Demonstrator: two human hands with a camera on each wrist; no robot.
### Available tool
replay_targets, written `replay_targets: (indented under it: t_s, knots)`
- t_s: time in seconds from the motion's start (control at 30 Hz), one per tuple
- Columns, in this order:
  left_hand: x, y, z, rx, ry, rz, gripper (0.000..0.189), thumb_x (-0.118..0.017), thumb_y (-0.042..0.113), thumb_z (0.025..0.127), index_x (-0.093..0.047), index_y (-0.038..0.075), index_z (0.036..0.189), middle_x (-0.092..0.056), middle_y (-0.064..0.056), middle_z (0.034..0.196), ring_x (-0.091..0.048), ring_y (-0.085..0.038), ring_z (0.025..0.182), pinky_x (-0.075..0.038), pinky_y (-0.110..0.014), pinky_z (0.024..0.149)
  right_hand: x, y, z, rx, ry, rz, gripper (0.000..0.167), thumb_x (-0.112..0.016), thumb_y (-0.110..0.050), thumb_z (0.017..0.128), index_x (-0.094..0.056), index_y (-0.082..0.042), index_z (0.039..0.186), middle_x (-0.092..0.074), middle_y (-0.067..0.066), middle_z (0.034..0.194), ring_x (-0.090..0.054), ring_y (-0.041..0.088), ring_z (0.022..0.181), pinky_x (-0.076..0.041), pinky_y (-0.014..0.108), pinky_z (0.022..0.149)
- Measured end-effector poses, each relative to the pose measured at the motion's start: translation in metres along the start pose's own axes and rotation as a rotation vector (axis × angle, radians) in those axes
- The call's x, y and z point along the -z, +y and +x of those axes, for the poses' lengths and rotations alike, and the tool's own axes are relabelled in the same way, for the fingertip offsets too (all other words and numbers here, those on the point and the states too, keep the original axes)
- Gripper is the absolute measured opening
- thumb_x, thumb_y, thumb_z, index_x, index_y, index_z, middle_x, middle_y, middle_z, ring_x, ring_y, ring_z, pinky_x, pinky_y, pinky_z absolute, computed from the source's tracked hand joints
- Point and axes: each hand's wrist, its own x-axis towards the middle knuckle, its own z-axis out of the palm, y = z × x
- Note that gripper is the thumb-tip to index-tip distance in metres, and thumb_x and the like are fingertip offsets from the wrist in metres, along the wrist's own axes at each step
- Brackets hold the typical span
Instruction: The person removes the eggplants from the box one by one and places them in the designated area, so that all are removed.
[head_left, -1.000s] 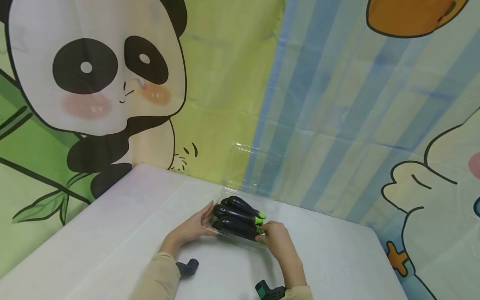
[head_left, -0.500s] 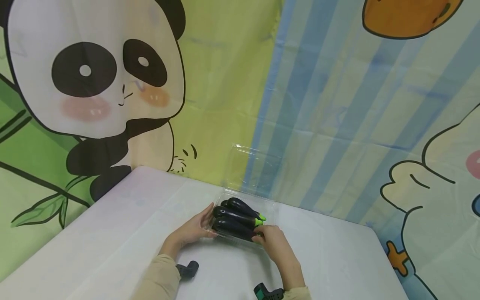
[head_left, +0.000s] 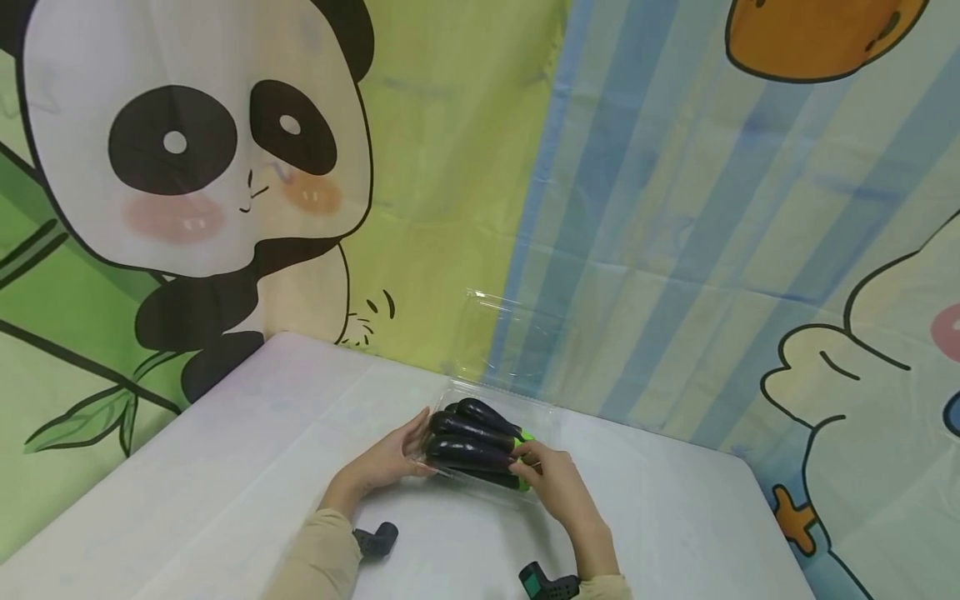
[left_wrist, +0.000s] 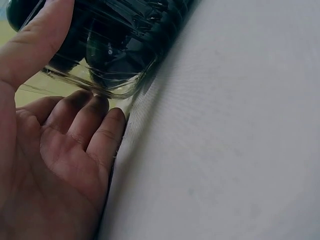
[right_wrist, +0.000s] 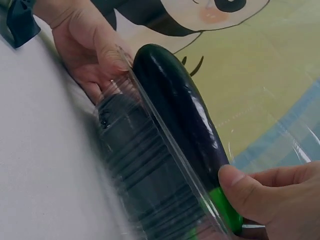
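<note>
A clear plastic clamshell box (head_left: 551, 408) stands on the table with its lid raised against the backdrop. Several shiny dark purple eggplants with green stem ends lie in it. My left hand (head_left: 381, 457) holds the box's left end, thumb (left_wrist: 42, 42) over the rim and fingers at the end wall. With thumb and fingers, my right hand (head_left: 561, 492) pinches one eggplant (right_wrist: 180, 115) near its green end. In the right wrist view that eggplant shows above the rim, while another (right_wrist: 140, 150) lies behind the ribbed wall. The box and eggplants hide some right fingertips.
The box stands near the back edge of the white table (head_left: 660, 517). Behind rises a printed backdrop (head_left: 442, 167) with a panda and blue stripes. Dark devices (head_left: 377, 540) are strapped at both wrists.
My right hand has shifted slightly and raised the front eggplant, so another one with a green end now shows beneath it. The left hand stays at the box's end.
</note>
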Motion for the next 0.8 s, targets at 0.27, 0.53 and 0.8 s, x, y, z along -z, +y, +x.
replay_targets:
  t_s: [0.27, 0.53, 0.8]
  knots:
    - [-0.001, -0.002, -0.001, 0.001, -0.005, 0.004, 0.109, -0.078, 0.01, 0.074, -0.003, 0.012, 0.154, -0.008, -0.011, 0.16, -0.016, -0.031, 0.146, -0.02, -0.043, 0.117, 0.004, 0.012, -0.003, -0.02, 0.045, 0.131, 0.03, -0.07, -0.019, 0.085, -0.068, -0.012, 0.114, -0.069, 0.011, 0.113, -0.069, 0.025, 0.095, -0.059, 0.026, 0.071]
    - [-0.001, 0.001, -0.001, 0.018, 0.005, 0.017, 0.109, -0.079, 0.01, 0.073, -0.005, 0.013, 0.154, -0.01, -0.009, 0.16, -0.017, -0.028, 0.146, -0.019, -0.042, 0.117, 0.005, 0.017, -0.002, -0.051, 0.087, 0.202, 0.029, -0.071, -0.017, 0.084, -0.07, -0.014, 0.112, -0.067, 0.012, 0.116, -0.068, 0.027, 0.1, -0.06, 0.028, 0.075]
    - [-0.001, 0.005, -0.001, 0.011, -0.006, 0.007, 0.112, -0.078, 0.005, 0.074, -0.001, 0.014, 0.154, -0.006, -0.008, 0.161, -0.011, -0.027, 0.147, -0.015, -0.042, 0.119, 0.005, 0.022, 0.001, -0.135, 0.195, 0.268, 0.022, -0.073, -0.018, 0.082, -0.074, -0.018, 0.104, -0.072, 0.004, 0.102, -0.068, 0.014, 0.091, -0.057, 0.023, 0.073]
